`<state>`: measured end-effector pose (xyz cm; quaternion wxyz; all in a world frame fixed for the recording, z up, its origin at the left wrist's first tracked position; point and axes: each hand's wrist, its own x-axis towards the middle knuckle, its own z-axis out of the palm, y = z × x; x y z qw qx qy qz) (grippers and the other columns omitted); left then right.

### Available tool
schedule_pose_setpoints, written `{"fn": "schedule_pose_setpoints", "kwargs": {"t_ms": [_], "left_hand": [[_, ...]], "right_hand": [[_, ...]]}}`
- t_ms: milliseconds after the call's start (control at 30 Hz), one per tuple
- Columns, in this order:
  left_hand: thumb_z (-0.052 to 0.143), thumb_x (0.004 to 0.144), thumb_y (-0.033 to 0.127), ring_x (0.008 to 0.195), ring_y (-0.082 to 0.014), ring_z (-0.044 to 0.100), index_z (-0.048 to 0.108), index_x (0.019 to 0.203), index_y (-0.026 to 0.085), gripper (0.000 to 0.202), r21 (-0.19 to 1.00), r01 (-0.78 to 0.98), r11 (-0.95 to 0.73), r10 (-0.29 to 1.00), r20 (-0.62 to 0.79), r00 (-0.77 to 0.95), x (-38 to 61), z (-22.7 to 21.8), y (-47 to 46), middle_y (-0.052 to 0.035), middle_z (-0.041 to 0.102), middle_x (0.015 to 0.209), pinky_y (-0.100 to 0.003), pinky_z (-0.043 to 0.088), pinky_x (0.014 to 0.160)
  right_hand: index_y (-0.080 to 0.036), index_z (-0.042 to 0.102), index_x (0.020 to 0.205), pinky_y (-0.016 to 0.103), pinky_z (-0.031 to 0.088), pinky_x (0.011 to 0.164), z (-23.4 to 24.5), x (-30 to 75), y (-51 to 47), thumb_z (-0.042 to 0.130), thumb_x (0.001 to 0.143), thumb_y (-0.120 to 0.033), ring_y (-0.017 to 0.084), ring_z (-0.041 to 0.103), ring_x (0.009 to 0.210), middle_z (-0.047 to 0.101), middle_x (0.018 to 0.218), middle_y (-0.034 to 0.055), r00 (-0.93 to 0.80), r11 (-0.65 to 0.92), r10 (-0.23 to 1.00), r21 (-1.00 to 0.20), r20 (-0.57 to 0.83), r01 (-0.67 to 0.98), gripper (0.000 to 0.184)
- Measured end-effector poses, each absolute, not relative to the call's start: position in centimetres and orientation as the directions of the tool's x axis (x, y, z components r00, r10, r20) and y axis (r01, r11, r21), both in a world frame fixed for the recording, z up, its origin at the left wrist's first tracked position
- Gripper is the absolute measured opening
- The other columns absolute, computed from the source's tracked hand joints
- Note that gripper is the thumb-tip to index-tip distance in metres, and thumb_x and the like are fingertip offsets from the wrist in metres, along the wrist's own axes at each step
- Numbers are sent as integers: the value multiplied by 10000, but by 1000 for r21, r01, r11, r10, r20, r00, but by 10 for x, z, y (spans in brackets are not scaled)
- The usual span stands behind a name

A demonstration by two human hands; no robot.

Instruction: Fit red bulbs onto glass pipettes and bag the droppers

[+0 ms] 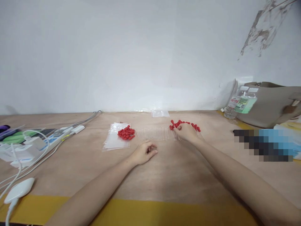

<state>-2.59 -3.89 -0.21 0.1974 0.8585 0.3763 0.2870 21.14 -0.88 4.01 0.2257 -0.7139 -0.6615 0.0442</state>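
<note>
My left hand [145,153] rests on the table with its fingers loosely curled, thumb apart, and nothing in it. Just beyond it lies a row of thin clear glass tubes [152,134]. To its left, a pile of red rubber bulbs [126,133] sits on clear plastic bags [115,142]. My right hand [185,131] is at the right end of the tubes, fingertips pinched on a red-bulbed dropper. Several more droppers with red bulbs [197,127] lie side by side around and behind that hand, which partly hides them.
A small clear bag [160,113] lies by the wall. On the left are a power strip [53,139], chargers and white cables. On the right stand two plastic bottles [245,102] and a grey-brown bag [270,108]. Yellow tape [141,212] runs along the front edge.
</note>
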Motion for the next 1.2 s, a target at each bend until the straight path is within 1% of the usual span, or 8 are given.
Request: {"fn": "schedule_pose_setpoints", "kwargs": {"t_ms": [233,433,533,600,667,800,900,1200], "left_hand": [[528,761,290,619,-91,480,594,862,143,191,566,514,-645,751,342,565,-27,-2,-40,-17,503,758,-209,397,569],[526,764,286,622,-89,485,588,866,151,180,556,516,-652,745,340,574,-27,-3,-38,-14,506,765,-208,401,572],[514,772,290,620,-92,488,578,875,155,182,533,529,-660,739,338,582,-26,-5,-38,-14,508,766,-209,404,567],[491,787,281,633,-99,492,569,863,158,164,469,560,-683,727,361,584,-28,-4,-37,-18,513,774,-217,409,582],[466,798,254,700,-128,497,563,827,160,139,321,650,-689,718,423,553,-33,-1,-33,-31,517,796,-250,410,641],[452,783,201,843,-224,446,552,775,153,112,-60,898,-436,724,569,390,-53,11,-19,-80,506,833,-347,365,722],[467,767,193,883,-272,408,545,797,140,98,-105,942,-318,729,609,313,-70,17,-10,-113,485,872,-395,335,732],[418,787,129,868,-278,401,516,712,153,125,-117,937,-329,715,618,328,-77,16,-2,-117,481,840,-395,329,700]], "right_hand": [[-147,627,741,348,315,692,21,195,17,388,758,-381,237,572,726,622,746,109,252,-201,941,-228,225,953,335],[-133,614,814,390,265,753,20,189,13,331,796,-428,253,563,778,621,777,125,171,-129,948,-166,270,978,409],[-144,608,850,385,255,770,23,178,14,355,791,-393,252,552,835,618,843,126,138,-100,964,-171,225,980,360],[-144,609,865,383,261,768,25,170,18,415,759,-361,253,553,842,615,870,132,154,-123,974,-183,168,975,309],[-138,612,864,383,268,763,26,165,22,458,729,-314,249,559,828,615,868,136,174,-148,977,-192,125,970,270],[-142,629,772,409,260,780,28,161,30,482,699,-261,244,570,792,624,787,119,198,-183,979,-207,55,961,203],[-152,633,736,420,265,781,29,160,32,494,686,-260,245,575,773,628,770,110,194,-182,981,-221,31,958,184],[-121,583,871,327,352,671,28,176,9,363,801,-289,249,569,812,613,854,160,127,-84,981,-269,148,959,286]]}}
